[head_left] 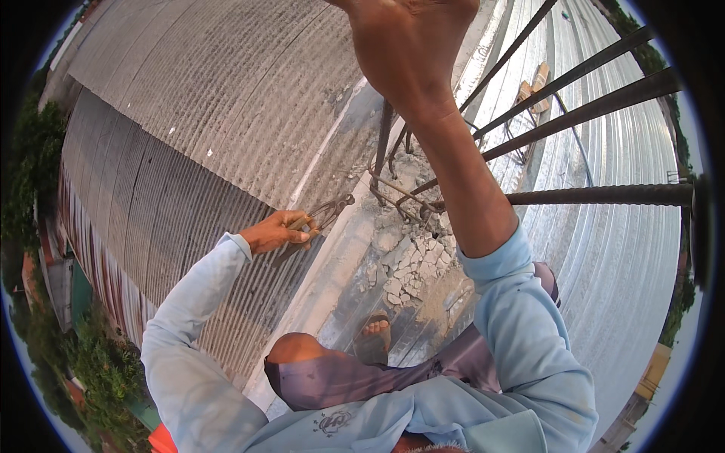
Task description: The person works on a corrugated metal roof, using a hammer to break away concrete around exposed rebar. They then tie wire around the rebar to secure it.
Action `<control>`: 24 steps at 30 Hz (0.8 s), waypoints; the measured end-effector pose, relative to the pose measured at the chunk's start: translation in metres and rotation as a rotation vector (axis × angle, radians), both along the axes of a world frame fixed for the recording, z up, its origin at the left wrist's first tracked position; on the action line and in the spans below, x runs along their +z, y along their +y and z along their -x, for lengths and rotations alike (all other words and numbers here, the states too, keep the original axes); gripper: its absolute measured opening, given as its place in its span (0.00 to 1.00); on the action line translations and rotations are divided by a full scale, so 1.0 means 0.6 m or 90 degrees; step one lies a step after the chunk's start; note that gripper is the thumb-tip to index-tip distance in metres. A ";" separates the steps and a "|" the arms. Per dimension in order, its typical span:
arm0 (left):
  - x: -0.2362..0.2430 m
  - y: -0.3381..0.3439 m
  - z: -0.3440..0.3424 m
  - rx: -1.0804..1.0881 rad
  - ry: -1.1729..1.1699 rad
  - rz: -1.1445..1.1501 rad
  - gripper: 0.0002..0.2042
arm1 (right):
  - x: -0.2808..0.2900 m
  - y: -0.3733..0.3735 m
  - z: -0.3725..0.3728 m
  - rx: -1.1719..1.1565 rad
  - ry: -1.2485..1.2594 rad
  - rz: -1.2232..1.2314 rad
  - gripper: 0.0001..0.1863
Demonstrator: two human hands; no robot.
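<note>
My left hand (276, 232) is closed around the handles of a pair of pincers (329, 212), held out over the edge between the grey corrugated roof and the pale concrete ledge. The jaws point right, toward the rebar stirrups (393, 192) at the foot of the upright bars. My right hand (411, 49) is raised high at the top of the view, close to the camera. Its fingers run out past the upper edge, so their grip is hidden. Dark ribbed rebars (596, 196) fan out to the right behind my right forearm.
Broken concrete rubble (417, 264) lies below the stirrups, beside my sandalled foot (374, 332). Corrugated grey roofing (219, 98) slopes away on the left, beyond the concrete ledge (321, 283). Shiny metal roofing (604, 264) spreads to the right, with wood pieces (540, 83) on it.
</note>
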State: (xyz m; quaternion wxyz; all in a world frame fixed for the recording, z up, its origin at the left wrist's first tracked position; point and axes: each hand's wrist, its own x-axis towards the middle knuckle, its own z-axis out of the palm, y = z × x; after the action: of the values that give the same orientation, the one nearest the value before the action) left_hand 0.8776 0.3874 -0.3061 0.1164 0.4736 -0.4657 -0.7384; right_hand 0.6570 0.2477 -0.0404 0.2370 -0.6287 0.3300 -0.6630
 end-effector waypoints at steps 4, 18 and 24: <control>-0.038 0.009 0.016 0.053 0.113 -0.092 0.24 | 0.014 0.001 -0.004 0.020 -0.010 -0.073 0.15; 0.080 -0.096 0.022 -0.059 -0.030 -0.158 0.39 | -0.003 -0.004 0.000 -0.017 0.022 -0.057 0.14; 0.102 -0.127 0.015 -0.069 -0.067 -0.122 0.38 | 0.011 0.002 0.001 0.001 0.014 -0.112 0.13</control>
State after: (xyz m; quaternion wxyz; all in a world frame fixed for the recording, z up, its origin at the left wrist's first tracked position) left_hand 0.8684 0.3115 -0.2448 0.0061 0.4947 -0.4233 -0.7590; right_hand 0.6565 0.2491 -0.0340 0.2882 -0.6129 0.3891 -0.6244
